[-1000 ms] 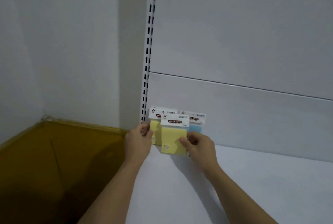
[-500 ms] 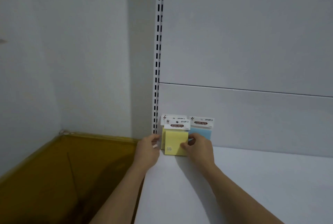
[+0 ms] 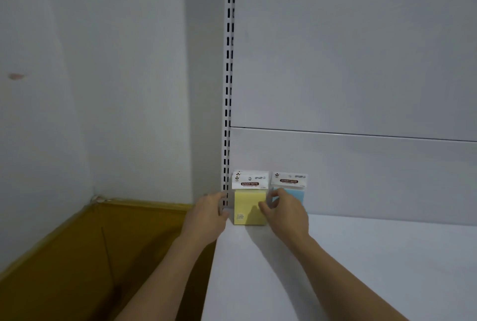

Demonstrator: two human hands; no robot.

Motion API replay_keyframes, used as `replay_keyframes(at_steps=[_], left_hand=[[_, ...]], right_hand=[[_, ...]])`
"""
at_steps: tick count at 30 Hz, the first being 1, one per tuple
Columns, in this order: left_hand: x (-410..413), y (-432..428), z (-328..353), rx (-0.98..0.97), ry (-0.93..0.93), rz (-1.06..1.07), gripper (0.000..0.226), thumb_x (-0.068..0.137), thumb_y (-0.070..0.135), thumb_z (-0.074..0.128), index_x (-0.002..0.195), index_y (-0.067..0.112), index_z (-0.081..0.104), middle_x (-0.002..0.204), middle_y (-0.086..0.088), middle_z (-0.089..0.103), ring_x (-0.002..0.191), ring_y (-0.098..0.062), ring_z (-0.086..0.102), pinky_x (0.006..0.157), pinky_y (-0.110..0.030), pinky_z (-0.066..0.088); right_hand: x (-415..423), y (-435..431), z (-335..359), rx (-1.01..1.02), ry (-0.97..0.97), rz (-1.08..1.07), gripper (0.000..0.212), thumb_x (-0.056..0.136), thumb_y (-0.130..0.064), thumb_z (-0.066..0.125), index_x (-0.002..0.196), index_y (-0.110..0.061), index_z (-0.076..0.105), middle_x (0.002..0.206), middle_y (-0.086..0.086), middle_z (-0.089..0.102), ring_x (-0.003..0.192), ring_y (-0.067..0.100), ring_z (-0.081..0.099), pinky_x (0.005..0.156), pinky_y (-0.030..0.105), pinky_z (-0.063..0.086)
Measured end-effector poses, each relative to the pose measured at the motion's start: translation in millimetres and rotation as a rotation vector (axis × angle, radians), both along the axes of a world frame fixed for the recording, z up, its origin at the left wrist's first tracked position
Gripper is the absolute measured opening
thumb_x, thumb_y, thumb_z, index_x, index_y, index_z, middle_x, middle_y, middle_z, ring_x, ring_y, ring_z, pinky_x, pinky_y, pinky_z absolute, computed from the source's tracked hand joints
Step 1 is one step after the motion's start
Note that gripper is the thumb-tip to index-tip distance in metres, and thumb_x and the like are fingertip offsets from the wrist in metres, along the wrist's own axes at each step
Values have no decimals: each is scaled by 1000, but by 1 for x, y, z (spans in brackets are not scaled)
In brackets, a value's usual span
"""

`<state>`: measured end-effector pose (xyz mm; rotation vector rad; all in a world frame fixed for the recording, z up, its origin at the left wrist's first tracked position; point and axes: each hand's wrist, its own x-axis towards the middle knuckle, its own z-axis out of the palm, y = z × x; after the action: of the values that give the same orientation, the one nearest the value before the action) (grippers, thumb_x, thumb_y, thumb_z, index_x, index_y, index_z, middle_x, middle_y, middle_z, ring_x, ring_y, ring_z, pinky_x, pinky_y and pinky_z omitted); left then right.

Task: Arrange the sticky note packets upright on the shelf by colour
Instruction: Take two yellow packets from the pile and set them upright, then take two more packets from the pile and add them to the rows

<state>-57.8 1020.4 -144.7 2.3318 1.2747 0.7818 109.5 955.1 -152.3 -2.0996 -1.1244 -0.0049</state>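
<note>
Two yellow sticky note packets (image 3: 248, 205) stand upright, one behind the other, at the back left corner of the white shelf (image 3: 335, 269). A blue sticky note packet (image 3: 296, 191) stands upright just right of them against the back panel. My left hand (image 3: 209, 215) rests at the shelf's left edge, fingers beside the yellow packets' left side. My right hand (image 3: 285, 211) pinches the front yellow packet's right edge and covers the lower part of the blue packet.
A slotted white upright rail (image 3: 228, 88) runs up from the shelf's back left corner. White back panels (image 3: 348, 62) rise behind the packets. A white wall stands to the left, and a yellow-brown floor (image 3: 90, 256) lies below the shelf's left edge.
The front yellow packet was pushed back flush against the one behind it. Both hands followed it toward the back panel, and the view moved closer.
</note>
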Motion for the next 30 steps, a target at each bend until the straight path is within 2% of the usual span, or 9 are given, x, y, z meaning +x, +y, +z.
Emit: replay_keyframes(at_steps=[3,6,9,12,18,25,30], left_hand=[[-3,-2,18,104,40,1,45,92,33,58,135,27,46,134,3,52,122,-15,48,95,-31,43],[0,-3,41,206,77,-35,45,91,41,55,134,31,45,136,7,50,123,-14,44,95,-34,42],[10,-6,66,296,98,-91,51,89,48,55,136,31,43,140,8,45,128,-14,39,99,-34,39],[29,-14,89,381,136,-155,59,87,54,53,139,30,39,143,7,42,133,-15,34,104,-36,35],[70,-25,108,416,199,-282,67,86,60,51,143,30,34,145,7,41,134,-16,32,106,-37,29],[115,-36,102,396,236,-381,68,85,61,51,142,29,35,145,5,42,133,-17,35,106,-38,30],[147,-73,115,407,280,-404,70,83,63,52,142,29,36,146,5,42,133,-17,36,106,-37,30]], right_hand=[[8,-14,19,31,-118,11,34,88,-41,59,116,-23,58,110,-5,64,107,17,57,82,28,41],[21,-26,47,49,-309,62,48,87,-43,60,131,-23,53,125,-1,58,121,20,47,96,30,36],[35,-40,80,-21,-480,93,67,85,-54,59,143,-28,39,147,-1,41,136,20,32,109,33,24],[49,-54,106,-116,-550,64,77,83,-64,54,149,-33,26,157,1,25,145,23,18,117,39,13],[82,-80,126,-234,-583,-41,81,83,-68,50,150,-33,21,160,4,18,147,25,11,120,46,9],[120,-126,120,-357,-502,-121,86,84,-68,50,152,-29,16,161,4,13,149,24,7,120,48,4],[148,-180,122,-372,-443,-166,87,84,-68,50,152,-29,15,161,4,12,149,24,6,120,48,3]])
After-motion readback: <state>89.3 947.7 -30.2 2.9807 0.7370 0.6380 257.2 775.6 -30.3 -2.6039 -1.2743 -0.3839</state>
